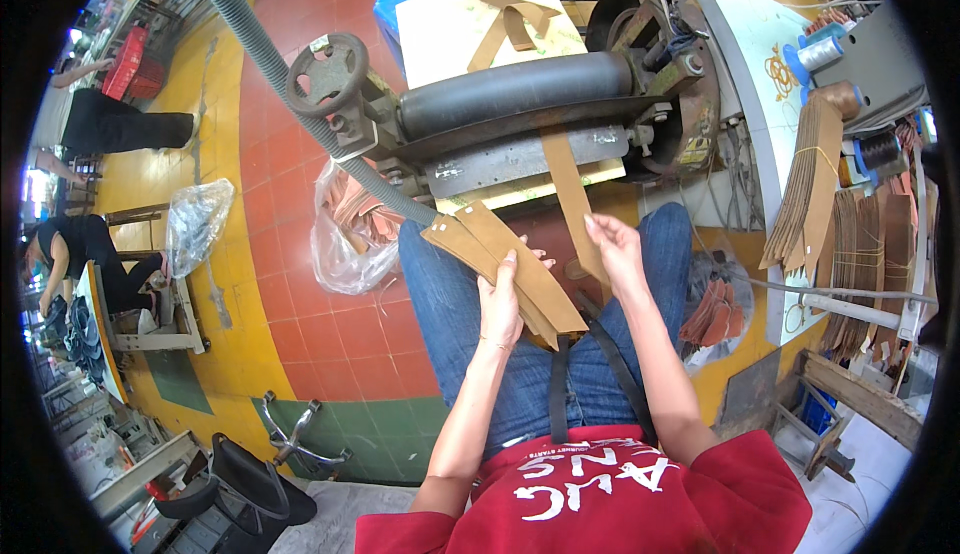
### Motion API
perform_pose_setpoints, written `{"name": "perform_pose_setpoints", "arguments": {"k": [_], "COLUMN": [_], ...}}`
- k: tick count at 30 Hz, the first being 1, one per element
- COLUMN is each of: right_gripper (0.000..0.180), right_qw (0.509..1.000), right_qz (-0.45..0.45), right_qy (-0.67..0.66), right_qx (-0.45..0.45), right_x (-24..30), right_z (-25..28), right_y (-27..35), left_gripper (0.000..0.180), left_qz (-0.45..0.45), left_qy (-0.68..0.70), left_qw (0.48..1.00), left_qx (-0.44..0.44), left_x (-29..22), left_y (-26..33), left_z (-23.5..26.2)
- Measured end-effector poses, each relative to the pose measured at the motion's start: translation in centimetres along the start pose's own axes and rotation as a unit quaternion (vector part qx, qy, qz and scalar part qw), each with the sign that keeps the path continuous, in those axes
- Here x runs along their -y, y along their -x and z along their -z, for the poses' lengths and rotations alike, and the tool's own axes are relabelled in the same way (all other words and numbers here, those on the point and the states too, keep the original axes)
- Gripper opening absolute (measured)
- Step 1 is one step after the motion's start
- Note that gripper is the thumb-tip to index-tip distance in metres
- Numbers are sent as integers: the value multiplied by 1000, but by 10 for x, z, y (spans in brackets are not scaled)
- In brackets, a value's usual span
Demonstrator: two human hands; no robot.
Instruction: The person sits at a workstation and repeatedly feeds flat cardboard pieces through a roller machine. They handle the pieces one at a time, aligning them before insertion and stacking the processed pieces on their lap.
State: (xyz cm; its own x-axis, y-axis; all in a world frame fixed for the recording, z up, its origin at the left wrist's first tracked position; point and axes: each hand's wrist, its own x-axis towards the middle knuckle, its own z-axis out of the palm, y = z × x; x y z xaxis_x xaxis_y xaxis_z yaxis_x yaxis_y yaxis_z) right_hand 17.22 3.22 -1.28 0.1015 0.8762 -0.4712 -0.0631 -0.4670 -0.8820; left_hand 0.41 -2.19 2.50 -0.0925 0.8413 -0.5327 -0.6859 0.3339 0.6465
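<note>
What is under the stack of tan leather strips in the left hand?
Under the stack of tan leather strips, held by the left hand, lie the blue-jeaned thighs. The lower strips in the stack are covered by the top ones.

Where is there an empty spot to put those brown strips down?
The cream board behind the black roller is mostly bare on its left; folded strips sit on its right. The lap is crowded: the left hand holds a stack of strips, and the right hand feeds one strip.
</note>
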Motion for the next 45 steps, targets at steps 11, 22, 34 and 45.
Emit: {"name": "perform_pose_setpoints", "arguments": {"k": [11, 22, 34, 45], "right_gripper": [67, 23, 63, 37], "right_qw": [984, 999, 973, 965], "right_qz": [-100, -27, -109, -174], "right_qy": [-18, 21, -189, -57], "right_qx": [145, 14, -73, 187], "right_x": [-2, -10, -6, -38], "right_z": [-2, 13, -26, 13], "right_y": [21, 29, -25, 65], "left_gripper": [23, 47, 55, 47], "left_qz": [-26, -14, 44, 47], "left_qy": [-13, -51, 22, -27], "left_qw": [999, 998, 997, 996], "left_qx": [-29, 27, 57, 70], "left_x": [2, 3, 12, 5], "left_y": [1, -4, 1, 3], "left_z": [-3, -3, 6, -7]}}
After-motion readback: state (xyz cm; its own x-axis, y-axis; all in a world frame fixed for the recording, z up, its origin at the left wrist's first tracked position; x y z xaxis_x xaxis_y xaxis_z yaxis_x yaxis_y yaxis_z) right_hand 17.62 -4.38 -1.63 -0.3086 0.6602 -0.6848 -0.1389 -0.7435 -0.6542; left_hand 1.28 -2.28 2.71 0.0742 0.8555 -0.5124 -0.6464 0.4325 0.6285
